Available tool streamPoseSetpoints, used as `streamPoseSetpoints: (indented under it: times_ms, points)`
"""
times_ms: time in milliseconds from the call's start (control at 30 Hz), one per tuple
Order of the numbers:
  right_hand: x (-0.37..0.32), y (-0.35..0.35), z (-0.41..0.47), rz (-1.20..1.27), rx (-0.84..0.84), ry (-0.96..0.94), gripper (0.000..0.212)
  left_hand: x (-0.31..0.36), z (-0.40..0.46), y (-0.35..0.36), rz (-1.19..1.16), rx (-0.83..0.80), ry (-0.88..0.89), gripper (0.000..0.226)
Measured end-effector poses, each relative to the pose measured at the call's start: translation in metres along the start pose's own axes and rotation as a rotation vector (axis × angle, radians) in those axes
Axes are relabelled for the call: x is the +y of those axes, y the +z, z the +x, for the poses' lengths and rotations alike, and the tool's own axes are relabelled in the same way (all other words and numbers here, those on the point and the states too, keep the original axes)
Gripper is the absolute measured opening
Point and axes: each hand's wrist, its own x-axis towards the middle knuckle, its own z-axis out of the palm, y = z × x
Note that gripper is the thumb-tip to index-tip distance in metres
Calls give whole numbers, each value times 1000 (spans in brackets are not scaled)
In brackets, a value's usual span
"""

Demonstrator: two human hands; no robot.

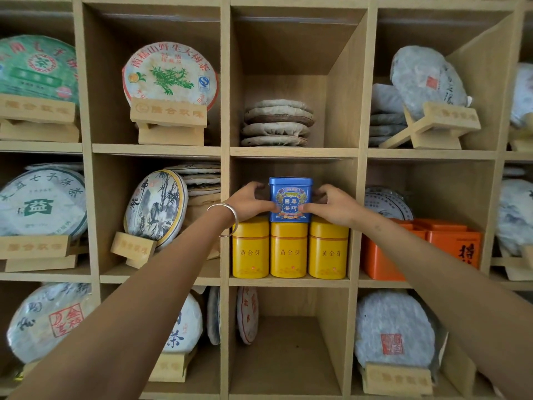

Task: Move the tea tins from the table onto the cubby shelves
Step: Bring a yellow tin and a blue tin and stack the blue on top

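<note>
Head cam: left hand & right hand gripping blue tin, fingers curled round its sides, sitting atop middle yellow tin labelled 黄金芽, open room above in cubby.

- Soft, even light, fairly bright, falls on the wooden cubby shelves from the near side; no hard highlights.
- The cubby interiors darken toward the far wall, and each top board casts a dim band of shadow just below it.
- The far-left cubbies are the dimmest part of the scene.
- A slanted shadow edge crosses the right wall of the upper middle cubby.
- The yellow tins show only a mild sheen, without glare.
- Wide-angle distortion bows the shelf uprights outward and stretches both forearms near the bottom corners.
- The centre is reasonably sharp: the print on the blue tin is legible.
- Wrapped tea cakes at the left and right edges look soft and smeared.
</note>
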Motion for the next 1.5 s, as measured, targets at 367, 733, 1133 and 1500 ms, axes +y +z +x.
streamPoseSetpoints:
  times_ms: [367,733,1133,1500]
  points:
    - [-6,-13,-22,105,31,23,84,12,-31,-9,-30,80,54,83]
    - [55,7,-156,-76,98,-208,45,-23,-136,63,340,184,393,46]
    - [92,50,-181,-352,35,-268,48,-26,-135,175,573,4,242,56]
    - [100,48,-168,-388,7,-176,53,-8,-119,183,601,70,164,58]
